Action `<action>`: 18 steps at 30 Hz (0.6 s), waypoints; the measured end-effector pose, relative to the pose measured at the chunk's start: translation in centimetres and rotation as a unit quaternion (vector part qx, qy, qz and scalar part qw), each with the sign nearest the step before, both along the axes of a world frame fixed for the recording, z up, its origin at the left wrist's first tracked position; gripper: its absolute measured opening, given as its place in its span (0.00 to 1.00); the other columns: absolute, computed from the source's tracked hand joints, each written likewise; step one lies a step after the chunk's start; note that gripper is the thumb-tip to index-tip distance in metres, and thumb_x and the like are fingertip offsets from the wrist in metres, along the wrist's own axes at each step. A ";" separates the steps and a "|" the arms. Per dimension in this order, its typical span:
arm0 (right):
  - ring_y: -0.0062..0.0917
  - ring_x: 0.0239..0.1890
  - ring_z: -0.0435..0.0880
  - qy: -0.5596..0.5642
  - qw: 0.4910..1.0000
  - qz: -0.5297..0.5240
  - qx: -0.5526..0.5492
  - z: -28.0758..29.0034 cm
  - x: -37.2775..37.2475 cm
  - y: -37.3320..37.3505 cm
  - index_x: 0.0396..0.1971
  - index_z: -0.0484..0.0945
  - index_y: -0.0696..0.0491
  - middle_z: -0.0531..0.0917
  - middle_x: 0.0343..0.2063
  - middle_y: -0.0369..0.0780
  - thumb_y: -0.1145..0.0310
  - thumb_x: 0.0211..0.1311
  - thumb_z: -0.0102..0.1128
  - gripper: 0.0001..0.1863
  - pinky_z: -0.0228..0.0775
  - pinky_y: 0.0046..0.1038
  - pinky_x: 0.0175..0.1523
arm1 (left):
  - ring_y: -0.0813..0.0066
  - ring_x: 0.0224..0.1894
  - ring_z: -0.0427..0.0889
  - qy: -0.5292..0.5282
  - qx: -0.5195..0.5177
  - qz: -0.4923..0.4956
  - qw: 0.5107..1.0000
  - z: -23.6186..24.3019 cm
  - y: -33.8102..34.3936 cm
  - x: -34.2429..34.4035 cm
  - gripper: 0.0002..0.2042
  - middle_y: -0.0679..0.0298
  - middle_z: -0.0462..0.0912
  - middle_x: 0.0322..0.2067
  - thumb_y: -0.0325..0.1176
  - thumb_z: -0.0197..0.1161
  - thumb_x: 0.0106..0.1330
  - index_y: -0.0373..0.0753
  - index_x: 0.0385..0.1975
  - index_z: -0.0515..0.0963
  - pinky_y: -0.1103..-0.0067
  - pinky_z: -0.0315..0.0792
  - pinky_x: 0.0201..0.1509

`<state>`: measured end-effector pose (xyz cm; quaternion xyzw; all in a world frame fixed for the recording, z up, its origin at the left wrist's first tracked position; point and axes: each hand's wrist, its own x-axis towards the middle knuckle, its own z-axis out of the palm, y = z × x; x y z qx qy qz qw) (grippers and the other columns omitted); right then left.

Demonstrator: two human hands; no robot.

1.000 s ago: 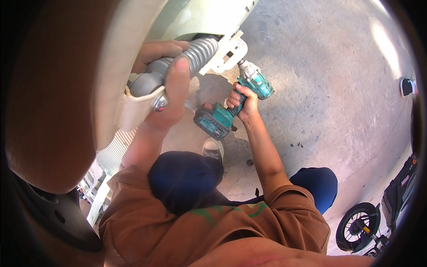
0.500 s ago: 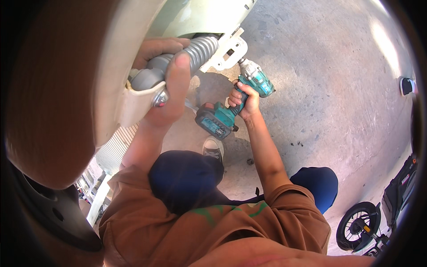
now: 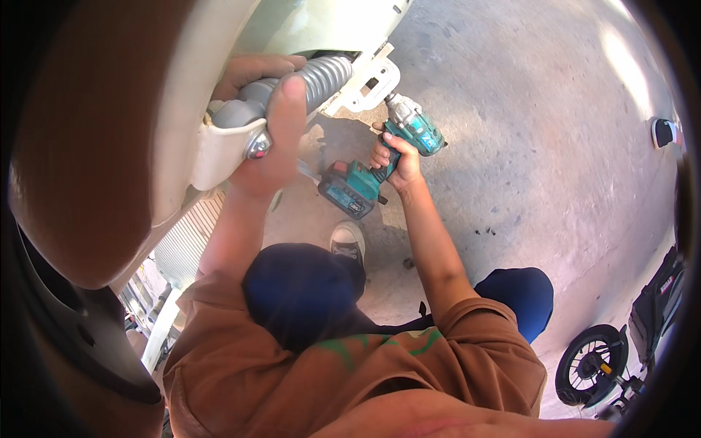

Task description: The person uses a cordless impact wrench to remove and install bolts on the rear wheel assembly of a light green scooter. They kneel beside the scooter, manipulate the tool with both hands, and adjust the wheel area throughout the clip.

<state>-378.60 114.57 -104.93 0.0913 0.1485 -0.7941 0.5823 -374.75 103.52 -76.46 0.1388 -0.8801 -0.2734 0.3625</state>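
Note:
At upper left, my left hand (image 3: 283, 135) is wrapped round a grey shock absorber (image 3: 327, 79) with a ribbed, coil-like body, its thumb along the near side. A cream-coloured bracket (image 3: 217, 150) with a shiny bolt (image 3: 258, 144) lies just beside that hand. My right hand (image 3: 401, 164) is closed on the handle of a teal and black cordless impact wrench (image 3: 420, 133). The wrench's nose is at a pale slotted mounting plate (image 3: 376, 84) beyond the spring; whether it sits on a fastener there cannot be made out. Its battery end (image 3: 350, 193) points back toward me.
A large cream body panel (image 3: 190, 95) and a brown seat-like part (image 3: 80, 182) fill the left side. Below is a grey concrete floor (image 3: 526, 131). A small black wheel (image 3: 590, 365) and a dark bag (image 3: 657, 292) are at lower right; a shoe (image 3: 663, 133) shows at the right edge.
The whole view has shifted slightly, so things appear a little up and to the left. Both hands keep their holds, and the wrench stays by the plate.

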 end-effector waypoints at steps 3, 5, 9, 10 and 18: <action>0.18 0.15 0.63 -0.051 0.996 0.006 -0.070 0.1 -0.4 0.4 0.50 0.73 0.55 0.66 0.15 0.33 0.64 0.62 0.54 0.18 0.60 0.24 0.25 | 0.69 0.35 0.80 0.034 -0.010 -0.021 0.999 -0.4 -0.6 0.1 0.08 0.52 0.82 0.32 0.29 0.57 0.61 0.29 0.33 0.76 0.77 0.72 0.44; 0.17 0.15 0.63 -0.080 0.994 0.007 -0.078 0.3 0.2 0.5 0.51 0.72 0.55 0.67 0.15 0.33 0.63 0.62 0.54 0.19 0.60 0.23 0.25 | 0.74 0.33 0.79 0.065 -0.026 -0.041 0.997 -0.6 -1.2 0.6 0.06 0.57 0.83 0.31 0.27 0.60 0.61 0.31 0.33 0.76 0.80 0.72 0.40; 0.18 0.16 0.64 -0.076 0.996 -0.006 -0.051 0.7 0.5 0.5 0.51 0.72 0.55 0.68 0.15 0.33 0.65 0.62 0.54 0.19 0.61 0.23 0.25 | 0.75 0.32 0.78 0.070 -0.018 -0.028 0.997 1.3 -2.2 0.5 0.06 0.57 0.83 0.30 0.28 0.62 0.61 0.31 0.31 0.77 0.81 0.72 0.39; 0.18 0.16 0.65 -0.073 0.997 -0.010 -0.031 0.9 0.4 0.6 0.52 0.72 0.55 0.68 0.15 0.33 0.65 0.62 0.54 0.19 0.61 0.24 0.26 | 0.75 0.32 0.78 0.070 -0.024 -0.024 0.997 2.1 -2.7 0.5 0.06 0.58 0.83 0.30 0.28 0.62 0.60 0.31 0.31 0.77 0.80 0.72 0.39; 0.20 0.17 0.70 0.021 0.993 -0.006 0.114 4.1 0.4 2.3 0.47 0.75 0.56 0.72 0.17 0.34 0.66 0.59 0.61 0.18 0.66 0.25 0.26 | 0.69 0.31 0.80 0.156 -0.037 0.011 0.987 7.8 -3.5 2.8 0.09 0.53 0.83 0.29 0.30 0.61 0.60 0.28 0.29 0.76 0.76 0.73 0.42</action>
